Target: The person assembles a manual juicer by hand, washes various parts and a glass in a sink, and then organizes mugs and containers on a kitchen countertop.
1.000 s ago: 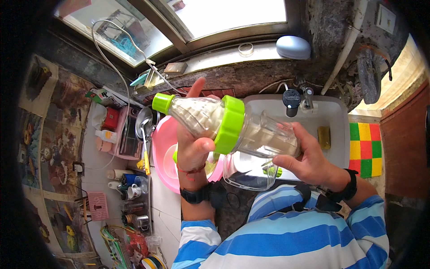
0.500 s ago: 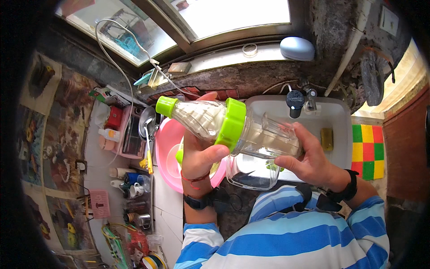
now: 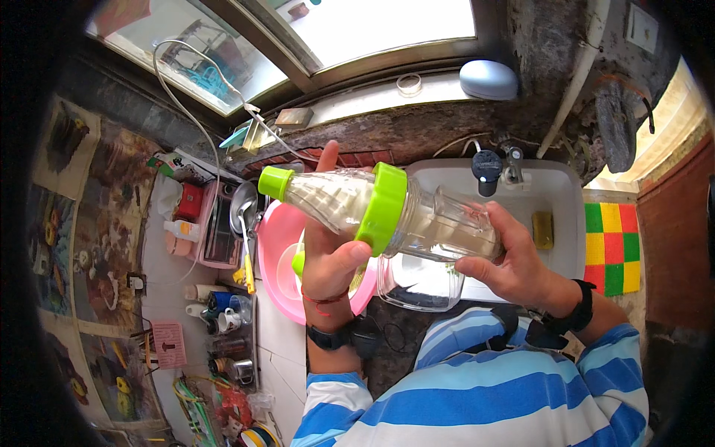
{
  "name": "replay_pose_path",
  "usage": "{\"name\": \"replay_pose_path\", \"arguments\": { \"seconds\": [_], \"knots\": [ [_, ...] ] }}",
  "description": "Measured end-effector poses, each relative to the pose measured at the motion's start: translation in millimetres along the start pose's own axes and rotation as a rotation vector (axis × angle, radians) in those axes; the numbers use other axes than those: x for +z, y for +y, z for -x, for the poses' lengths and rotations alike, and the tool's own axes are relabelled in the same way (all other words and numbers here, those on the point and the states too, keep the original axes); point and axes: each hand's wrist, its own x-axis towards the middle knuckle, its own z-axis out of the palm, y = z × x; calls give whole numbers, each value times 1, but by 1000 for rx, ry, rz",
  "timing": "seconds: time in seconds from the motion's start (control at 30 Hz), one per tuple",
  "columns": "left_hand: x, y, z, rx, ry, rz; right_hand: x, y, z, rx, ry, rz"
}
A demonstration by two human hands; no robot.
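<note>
A clear, tapered bottle (image 3: 428, 223) with a wide bright-green collar and a small green cap lies tilted across both my hands, its cap end to the left. Something whitish shows through its walls. My left hand (image 3: 331, 257) cradles it from beneath, thumb against the collar; one finger sticks up behind the neck and the other fingers are mostly hidden. At the base end, my right hand (image 3: 514, 257) grips the bottle between thumb and fingers. Below it is a clear rectangular container (image 3: 421, 294), by the near sink edge. A pink basin (image 3: 272, 257) sits behind my left hand, partly covered.
The white sink (image 3: 570, 223) holds a yellowish bar (image 3: 542, 229) and has a tap (image 3: 514, 165). To the left are a ladle (image 3: 244, 208), a pink rack (image 3: 220, 238) and several cups (image 3: 229, 319). A pale-blue case (image 3: 488, 80) rests on the windowsill. A coloured mat (image 3: 612, 249) lies right.
A raised finger of my left hand now stands higher behind the bottle's neck. The bottle stays in nearly the same place between both hands, and the view has shifted slightly.
</note>
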Motion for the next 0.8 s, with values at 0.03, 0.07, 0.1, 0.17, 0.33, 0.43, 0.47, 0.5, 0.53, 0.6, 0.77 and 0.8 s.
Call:
{"name": "replay_pose_path", "arguments": {
  "seconds": [0.03, 0.07, 0.1, 0.17, 0.33, 0.43, 0.47, 0.5, 0.53, 0.6, 0.77, 0.8],
  "knots": [
    [-2, -1, 0, -1, 0, -1, 0, 1, 0, -14, 11, 11],
    [-6, -4, 0, 30, -30, 3, 0, 2, 0, -28, 22, 22],
    [-9, -7, -1, 64, -59, 9, 0, 2, 0, -28, 22, 22],
    [-11, -11, -2, 79, -84, 57, -1, 1, 0, 7, -15, 21],
    [-11, -9, 0, 72, -69, 72, -5, -4, -3, -102, -2, 175],
    [-9, -8, 3, -1, -43, 58, -3, -4, -6, -238, 34, 380],
    [-7, -10, 3, 5, 29, 8, -2, -4, -6, -302, 60, 465],
    [-5, -14, 3, 10, 96, -38, -1, -3, -7, -302, 59, 469],
    [-2, -16, 2, 11, 95, -34, -1, -1, -7, -321, 97, 517],
    [4, -17, 0, 10, 150, -44, -1, -1, -8, -344, 131, 563],
    [5, -10, -4, 98, -145, 361, -4, -4, -10, -331, 149, 569],
    [7, -12, -2, 79, -110, 418, -5, -4, -10, -331, 144, 571]
  ]
}}
